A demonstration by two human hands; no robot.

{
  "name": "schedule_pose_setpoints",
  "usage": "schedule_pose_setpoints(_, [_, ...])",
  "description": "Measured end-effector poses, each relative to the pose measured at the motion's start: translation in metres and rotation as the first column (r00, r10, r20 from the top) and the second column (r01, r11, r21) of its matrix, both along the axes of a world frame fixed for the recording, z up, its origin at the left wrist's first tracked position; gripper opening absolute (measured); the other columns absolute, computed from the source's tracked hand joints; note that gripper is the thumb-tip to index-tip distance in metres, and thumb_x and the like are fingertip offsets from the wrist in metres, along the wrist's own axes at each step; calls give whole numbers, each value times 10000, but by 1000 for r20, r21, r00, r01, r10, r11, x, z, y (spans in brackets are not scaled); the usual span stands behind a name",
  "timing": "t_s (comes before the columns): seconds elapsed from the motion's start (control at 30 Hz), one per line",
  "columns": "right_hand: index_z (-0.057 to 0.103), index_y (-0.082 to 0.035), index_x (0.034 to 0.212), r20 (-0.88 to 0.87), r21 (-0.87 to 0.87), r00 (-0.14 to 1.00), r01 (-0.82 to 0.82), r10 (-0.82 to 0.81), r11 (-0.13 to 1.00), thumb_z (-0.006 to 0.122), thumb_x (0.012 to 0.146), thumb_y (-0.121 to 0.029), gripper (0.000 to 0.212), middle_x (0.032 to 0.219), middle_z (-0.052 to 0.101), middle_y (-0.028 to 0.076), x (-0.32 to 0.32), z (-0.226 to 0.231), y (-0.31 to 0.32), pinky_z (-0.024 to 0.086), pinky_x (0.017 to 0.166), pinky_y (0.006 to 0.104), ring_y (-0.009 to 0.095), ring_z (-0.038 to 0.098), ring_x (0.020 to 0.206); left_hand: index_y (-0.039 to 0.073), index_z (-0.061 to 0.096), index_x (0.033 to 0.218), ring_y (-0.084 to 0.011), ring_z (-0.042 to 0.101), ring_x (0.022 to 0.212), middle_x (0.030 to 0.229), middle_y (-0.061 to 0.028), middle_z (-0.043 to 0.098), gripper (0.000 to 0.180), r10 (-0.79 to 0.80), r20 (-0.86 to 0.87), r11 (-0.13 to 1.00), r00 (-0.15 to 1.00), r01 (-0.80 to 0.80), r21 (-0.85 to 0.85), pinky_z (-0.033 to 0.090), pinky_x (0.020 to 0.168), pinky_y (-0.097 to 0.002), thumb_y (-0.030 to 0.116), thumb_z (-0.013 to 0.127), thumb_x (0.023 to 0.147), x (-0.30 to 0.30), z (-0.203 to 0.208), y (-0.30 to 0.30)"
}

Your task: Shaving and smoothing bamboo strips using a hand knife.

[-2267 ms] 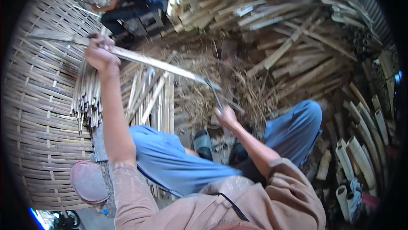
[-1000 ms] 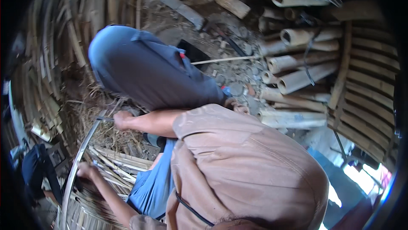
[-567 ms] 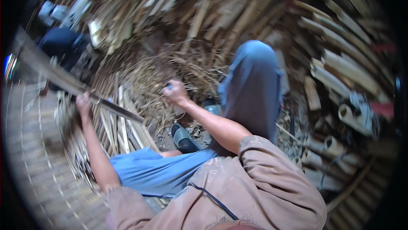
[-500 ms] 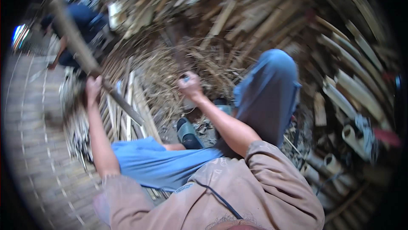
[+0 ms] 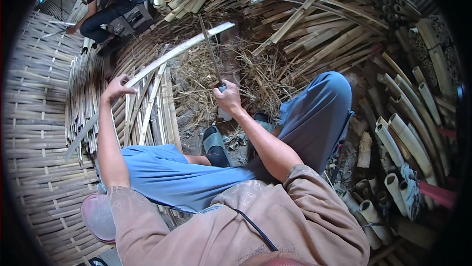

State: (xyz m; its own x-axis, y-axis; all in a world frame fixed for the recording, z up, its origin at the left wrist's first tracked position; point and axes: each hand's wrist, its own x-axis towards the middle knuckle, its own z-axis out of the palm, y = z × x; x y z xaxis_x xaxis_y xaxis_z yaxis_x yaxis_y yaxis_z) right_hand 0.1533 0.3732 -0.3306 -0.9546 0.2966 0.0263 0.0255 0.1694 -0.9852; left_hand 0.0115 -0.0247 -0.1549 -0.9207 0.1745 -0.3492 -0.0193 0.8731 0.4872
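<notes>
A long, pale bamboo strip (image 5: 169,56) slants from the lower left to the upper right. My left hand (image 5: 118,89) holds it loosely in the crook between thumb and fingers, the thumb sticking out to the right; part of the strip is hidden by the hand. In my right hand (image 5: 227,98) is the handle of a long, narrow-bladed knife (image 5: 210,47), its fingers wrapped tight. The blade points up and away, and its upper part crosses the strip near the far end. Below both lies a heap of bamboo shavings (image 5: 194,77).
Split bamboo strips (image 5: 147,113) lie in a bundle near my left leg, with a large pile (image 5: 314,30) beyond. Bamboo tubes (image 5: 400,128) stack up on the right. A woven bamboo surface (image 5: 37,118) spans the left. Another person (image 5: 110,0) sits bent over at the far left.
The strip has swung round: its far end pointed to the upper left and now points to the upper right. My left hand has loosened its fist. The knife remains in my right hand.
</notes>
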Motion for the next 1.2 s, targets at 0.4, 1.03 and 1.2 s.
schedule_pose_setpoints(0.4, [662,-107,1270,35,129,964,-267,265,955,768,806,-204,485,736,628,1,-43,69,-42,463,576,286,94,562,623,138,724,916,-299,696,998,994,-93,736,202,-349,-268,771,898,112,-627,522,951,-513,98,739,718,35,40,74])
schedule_pose_setpoints(1.03, [707,-123,1201,177,194,844,-535,507,822,748,807,-167,398,771,718,86,-102,131,-66,548,598,334,125,646,618,54,585,1155,-263,527,1066,1163,-118,550,583,-98,-979,981,-179,151,-125,412,966,-467,246,885,694,68,126,114])
schedule_pose_setpoints(1.2, [683,-89,1258,139,210,807,-590,574,779,796,765,-195,518,724,710,76,-108,144,-60,546,573,302,123,633,566,19,431,1223,-189,549,812,955,-91,565,479,844,-524,474,110,303,827,485,720,-289,169,729,879,37,129,88])
